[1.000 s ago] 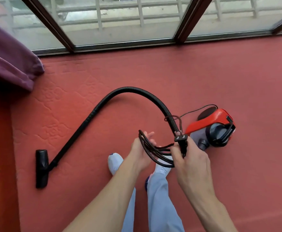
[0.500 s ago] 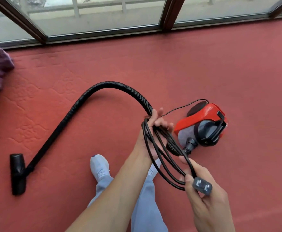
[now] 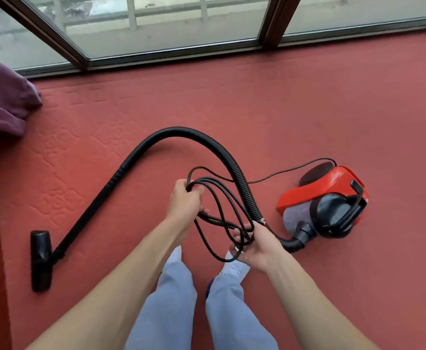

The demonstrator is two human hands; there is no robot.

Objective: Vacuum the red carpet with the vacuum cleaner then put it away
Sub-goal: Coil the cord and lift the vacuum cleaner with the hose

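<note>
The left hand (image 3: 184, 200) grips one end of a looped black power cord (image 3: 213, 180), fingers curled round the strands, while the right hand (image 3: 254, 245) holds the other end of the loops, its fingers curled through them. A single strand runs on to the red vacuum cleaner (image 3: 333, 188), which sits on the red carpet (image 3: 282, 109) just right of the hands. Its black hose (image 3: 179, 130) arches leftward to the floor nozzle (image 3: 41, 258), which lies flat on the carpet near a purple cloth (image 3: 2, 97).
</note>
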